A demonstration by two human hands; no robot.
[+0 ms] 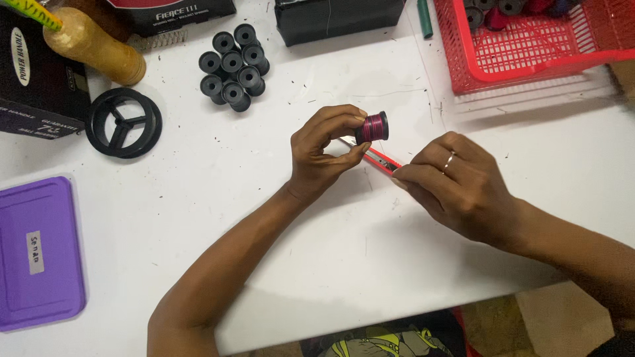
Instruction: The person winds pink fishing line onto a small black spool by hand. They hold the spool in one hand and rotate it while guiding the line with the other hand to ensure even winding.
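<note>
The white table (pixel 278 264) looked smooth and matt, flecked with dark specks and fine scratches. The spool (pixel 372 127) pinched in the left hand (pixel 321 152) seemed black plastic wound with glossy pink and dark thread. The red cutter (pixel 381 159) under the right hand (pixel 456 188) appeared plastic-bodied, and the ring (pixel 450 158) on that hand shone like metal. The cluster of empty spools (pixel 233 66) and the round ring-shaped part (pixel 124 122) looked matt black plastic. The red basket (pixel 529 39) was glossy plastic mesh, the purple lid (pixel 40 251) smooth plastic with a paper label, and the wooden handle (pixel 96 43) lightly polished.
</note>
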